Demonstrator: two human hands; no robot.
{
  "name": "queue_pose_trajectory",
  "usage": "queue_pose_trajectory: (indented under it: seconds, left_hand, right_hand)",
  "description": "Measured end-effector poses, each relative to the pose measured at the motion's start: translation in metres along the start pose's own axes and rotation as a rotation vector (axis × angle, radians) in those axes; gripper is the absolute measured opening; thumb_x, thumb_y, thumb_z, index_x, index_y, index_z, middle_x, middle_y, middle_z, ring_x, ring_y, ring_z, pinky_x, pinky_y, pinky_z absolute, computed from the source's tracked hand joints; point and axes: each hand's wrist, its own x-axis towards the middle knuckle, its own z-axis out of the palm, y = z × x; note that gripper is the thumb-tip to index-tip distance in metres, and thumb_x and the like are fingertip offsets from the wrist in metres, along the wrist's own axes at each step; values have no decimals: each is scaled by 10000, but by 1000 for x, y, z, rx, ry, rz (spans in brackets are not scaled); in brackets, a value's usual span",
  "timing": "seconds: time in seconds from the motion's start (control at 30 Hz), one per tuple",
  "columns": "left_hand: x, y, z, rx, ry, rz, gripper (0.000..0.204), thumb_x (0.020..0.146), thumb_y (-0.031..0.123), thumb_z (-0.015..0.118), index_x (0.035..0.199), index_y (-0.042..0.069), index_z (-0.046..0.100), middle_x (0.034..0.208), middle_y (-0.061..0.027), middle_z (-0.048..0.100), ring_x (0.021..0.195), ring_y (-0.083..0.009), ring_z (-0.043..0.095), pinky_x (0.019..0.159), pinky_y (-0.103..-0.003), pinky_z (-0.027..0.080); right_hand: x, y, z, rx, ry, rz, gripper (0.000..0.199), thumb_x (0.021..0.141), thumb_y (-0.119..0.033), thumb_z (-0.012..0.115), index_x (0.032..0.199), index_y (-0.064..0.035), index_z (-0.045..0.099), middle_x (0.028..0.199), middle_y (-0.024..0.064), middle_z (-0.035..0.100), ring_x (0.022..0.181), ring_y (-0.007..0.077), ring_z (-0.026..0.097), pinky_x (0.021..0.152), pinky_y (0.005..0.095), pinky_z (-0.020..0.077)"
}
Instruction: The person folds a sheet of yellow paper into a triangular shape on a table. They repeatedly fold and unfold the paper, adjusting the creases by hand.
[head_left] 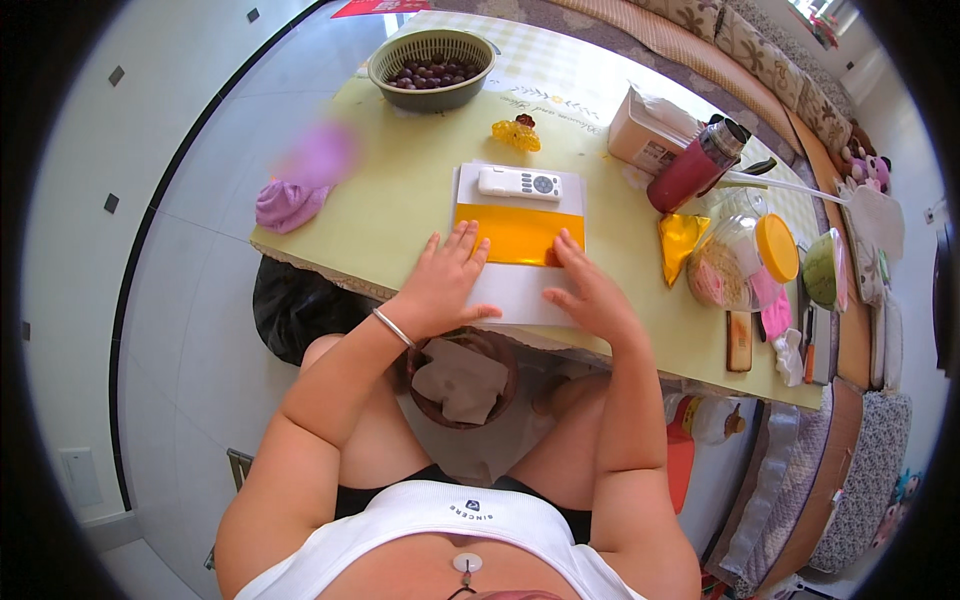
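Note:
A shiny gold sheet [522,237] lies flat across white paper [512,300] near the table's front edge. My left hand [447,285], with a silver bangle at its wrist, rests flat with its fingertips on the sheet's left end. Spread over the right end and the paper below it is my right hand [592,290], its index finger touching the gold. Neither hand grips anything. Just beyond the gold sheet, a white remote control [520,184] lies on the upper part of the paper.
Grapes fill part of a basket [430,95] at the far left; a purple cloth [290,205] lies nearer. On the right stand a red thermos [697,165], a tissue box [640,135], a yellow-lidded jar [728,265] and a cut watermelon [824,270]. Below the edge sits a bin [412,385].

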Motion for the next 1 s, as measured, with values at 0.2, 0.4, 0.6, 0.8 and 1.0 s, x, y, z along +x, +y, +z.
queue_pose_trajectory:
  seconds: [0.2, 0.4, 0.6, 0.8, 1.0]
  left_hand:
    - [33, -30, -9, -335, 281, -143, 496, 813, 203, 772, 1246, 7, 632, 1269, -171, 627, 1169, -355, 568, 1014, -435, 452]
    - [55, -43, 11, -314, 421, -236, 462, 711, 139, 821, 1137, 19, 689, 1102, -156, 642, 1058, -336, 584, 959, -413, 473]
    - [61, -49, 10, -453, 356, -413, 284, 704, 115, 805, 931, 7, 672, 901, -103, 635, 892, -251, 608, 816, -359, 508]
    - [48, -37, 1, -1081, 363, -512, 87, 829, 6, 725, 882, 40, 665, 799, -26, 659, 628, -112, 616, 574, -248, 504]
    - [36, -23, -6, -1476, 323, -608, 10, 916, 8, 668, 922, 14, 662, 830, -74, 707, 752, -172, 730, 682, -288, 612]
  right_hand:
    - [15, 17, 3, 209, 552, 140, 382, 948, -95, 671, 1286, 66, 591, 1265, 208, 648, 1056, 273, 683, 823, 338, 586]
    - [34, 14, 12, 805, 423, 302, 368, 975, -36, 600, 1324, 72, 565, 973, 119, 681, 774, 158, 683, 658, 252, 574]
    - [39, 21, 10, 874, 372, 416, 505, 976, -33, 582, 1442, 82, 422, 960, 140, 675, 745, 141, 681, 632, 231, 569]
    - [35, 32, 4, 1030, 348, 409, 375, 961, -49, 609, 1313, 63, 538, 926, 130, 700, 726, 143, 691, 626, 232, 572]
    - [33, 35, 1, 1064, 320, 437, 126, 973, -138, 653, 1047, -36, 644, 901, 96, 733, 739, 151, 716, 618, 243, 567]
